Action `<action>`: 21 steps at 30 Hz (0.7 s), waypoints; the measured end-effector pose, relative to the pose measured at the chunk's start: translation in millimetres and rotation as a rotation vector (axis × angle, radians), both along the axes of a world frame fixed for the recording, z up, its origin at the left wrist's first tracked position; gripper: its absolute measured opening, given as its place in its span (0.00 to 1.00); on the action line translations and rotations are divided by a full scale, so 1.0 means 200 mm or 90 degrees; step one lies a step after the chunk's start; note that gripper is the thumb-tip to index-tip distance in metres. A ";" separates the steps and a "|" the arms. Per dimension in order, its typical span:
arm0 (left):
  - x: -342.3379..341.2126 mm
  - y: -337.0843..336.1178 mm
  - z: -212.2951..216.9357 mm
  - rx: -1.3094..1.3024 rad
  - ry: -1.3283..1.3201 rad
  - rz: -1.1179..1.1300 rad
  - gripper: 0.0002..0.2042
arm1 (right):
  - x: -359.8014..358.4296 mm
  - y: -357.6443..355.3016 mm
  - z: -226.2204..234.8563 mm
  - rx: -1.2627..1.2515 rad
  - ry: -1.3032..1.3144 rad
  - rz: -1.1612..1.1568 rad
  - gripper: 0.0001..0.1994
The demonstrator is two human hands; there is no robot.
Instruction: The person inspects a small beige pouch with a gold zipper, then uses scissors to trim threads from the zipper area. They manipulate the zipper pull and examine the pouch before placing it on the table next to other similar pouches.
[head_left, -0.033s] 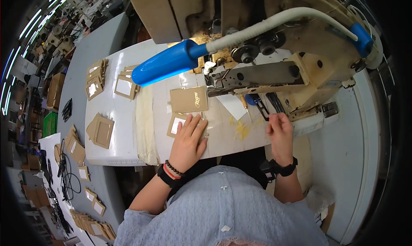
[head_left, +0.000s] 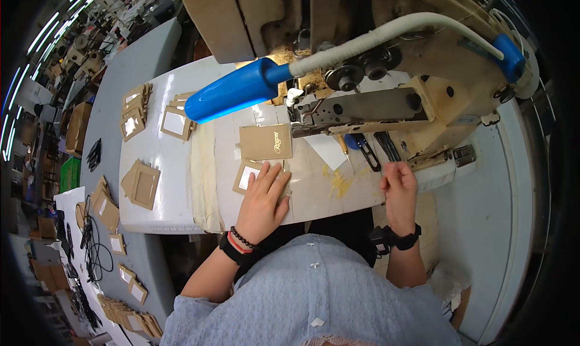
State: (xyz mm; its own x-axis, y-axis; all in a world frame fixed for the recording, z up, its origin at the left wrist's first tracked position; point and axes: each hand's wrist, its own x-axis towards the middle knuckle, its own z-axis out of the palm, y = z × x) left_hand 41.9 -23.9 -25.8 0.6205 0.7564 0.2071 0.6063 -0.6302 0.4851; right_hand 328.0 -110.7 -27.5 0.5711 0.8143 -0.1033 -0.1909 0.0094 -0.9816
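Head camera looks steeply down, close over the sewing table [head_left: 163,159].

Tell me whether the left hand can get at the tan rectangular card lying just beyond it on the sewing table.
Probably yes. The left hand rests on a windowed frame piece, and the tan card lies uncovered just past its fingers, with bare table between.

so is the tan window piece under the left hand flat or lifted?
Flat. The tan window piece lies on the white table, with the left hand spread palm-down over it.
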 end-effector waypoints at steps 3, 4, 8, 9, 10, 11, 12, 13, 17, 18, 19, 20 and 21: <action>-0.07 -0.01 0.03 -0.028 -0.019 -0.019 0.26 | 0.13 -0.08 0.02 0.028 -0.039 -0.154 0.10; -0.09 -0.02 0.03 -0.038 -0.029 -0.022 0.25 | 0.18 -0.10 0.01 0.058 -0.075 -0.215 0.09; -0.16 -0.06 0.05 -0.057 -0.068 0.035 0.28 | 0.16 -0.11 0.07 -0.005 -0.366 -0.224 0.06; -0.17 -0.05 0.04 0.001 -0.069 0.061 0.37 | 0.11 -0.09 0.05 -0.004 -0.329 -0.147 0.03; -0.17 -0.06 0.05 0.004 -0.036 0.117 0.41 | 0.04 -0.05 0.05 -0.022 -0.355 -0.032 0.03; -0.15 -0.08 0.06 0.006 -0.005 0.174 0.45 | -0.05 0.00 0.07 -0.038 -0.382 0.084 0.04; -0.15 -0.09 0.07 0.005 0.022 0.227 0.49 | -0.12 0.04 0.08 -0.064 -0.341 0.144 0.05; -0.16 -0.08 0.04 -0.001 0.083 0.233 0.56 | -0.18 0.09 0.07 -0.068 -0.416 0.175 0.06; -0.19 -0.06 0.02 -0.026 0.019 0.246 0.56 | -0.29 0.25 0.09 -0.033 -0.511 0.260 0.10; -0.20 -0.05 0.02 -0.021 0.011 0.233 0.57 | -0.30 0.27 0.10 -0.037 -0.532 0.252 0.10; -0.22 -0.05 0.02 -0.017 0.003 0.220 0.58 | -0.31 0.28 0.11 -0.041 -0.553 0.242 0.11; -0.24 -0.04 0.02 -0.010 -0.038 0.195 0.59 | -0.31 0.29 0.11 -0.046 -0.576 0.234 0.11; -0.28 -0.04 0.02 -0.004 -0.078 0.169 0.59 | -0.28 0.29 0.07 -0.051 -0.587 0.219 0.11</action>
